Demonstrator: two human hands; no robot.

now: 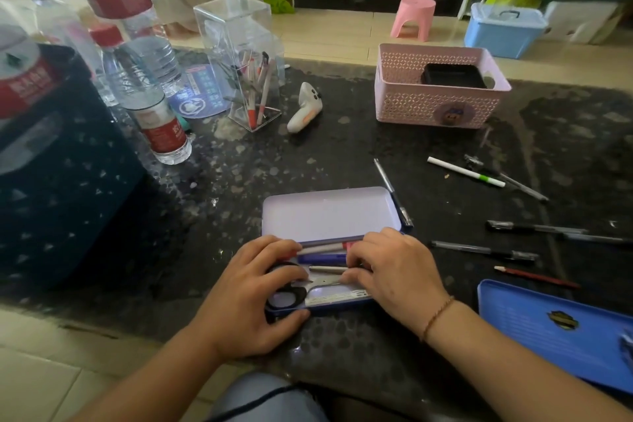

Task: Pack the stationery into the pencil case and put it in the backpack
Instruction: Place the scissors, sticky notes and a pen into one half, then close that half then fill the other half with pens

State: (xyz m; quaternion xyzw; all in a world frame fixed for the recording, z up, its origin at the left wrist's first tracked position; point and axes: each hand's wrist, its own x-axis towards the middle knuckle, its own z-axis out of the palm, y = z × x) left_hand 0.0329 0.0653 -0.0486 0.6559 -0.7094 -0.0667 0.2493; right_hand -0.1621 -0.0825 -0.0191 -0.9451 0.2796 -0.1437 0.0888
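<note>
the dark speckled stone table top (342,154) looks polished and glossy. the open lilac pencil case (329,212) seems smooth painted metal. the pink lattice basket (435,106) is matt plastic; the clear pen holder (239,44) is shiny plastic.

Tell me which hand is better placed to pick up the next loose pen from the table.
The right hand. The loose pens lie to the right of the open pencil case, close beside it, while the left hand rests on the scissors.
</note>
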